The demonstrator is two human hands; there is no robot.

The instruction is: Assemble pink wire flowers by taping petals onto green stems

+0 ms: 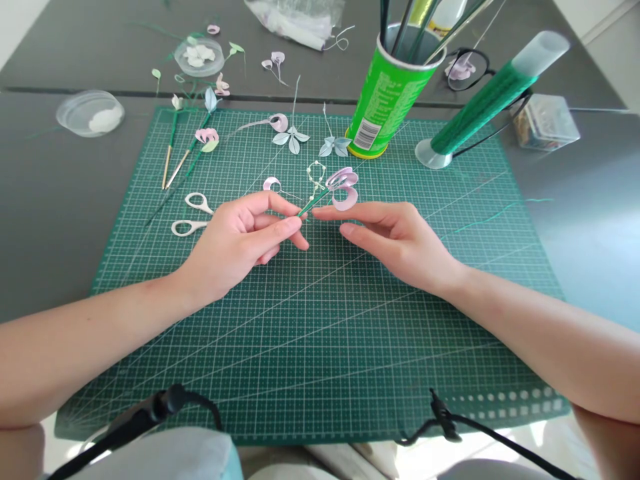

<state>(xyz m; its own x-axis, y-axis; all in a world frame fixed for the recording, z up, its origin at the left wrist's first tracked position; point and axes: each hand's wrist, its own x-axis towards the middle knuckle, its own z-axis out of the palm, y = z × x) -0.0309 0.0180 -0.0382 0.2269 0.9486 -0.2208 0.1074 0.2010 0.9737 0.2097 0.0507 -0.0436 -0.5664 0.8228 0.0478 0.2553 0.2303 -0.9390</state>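
Note:
My left hand point(245, 233) pinches the thin green-wrapped stem of a handmade flower point(343, 181) between thumb and fingertips. Pale lilac loop petals form its head, which points up and to the right, and a loop of small white beads point(316, 175) stands out beside it. My right hand point(400, 233) is just right of the stem, thumb and index finger stretched out and apart; its index fingertip comes close to the stem, and I cannot tell if it touches. White-handled scissors point(193, 215) lie left of my left hand, their blades hidden. A lilac petal piece point(271, 185) rests behind that hand.
Under my hands lies a green cutting mat point(320, 347). A green can point(393, 93) of tools stands at the back, with a green tube in a clear stand point(480, 110) to its right. Finished stems point(193, 150), wired blue leaves point(291, 139) and shallow clear dishes point(90, 113) lie around.

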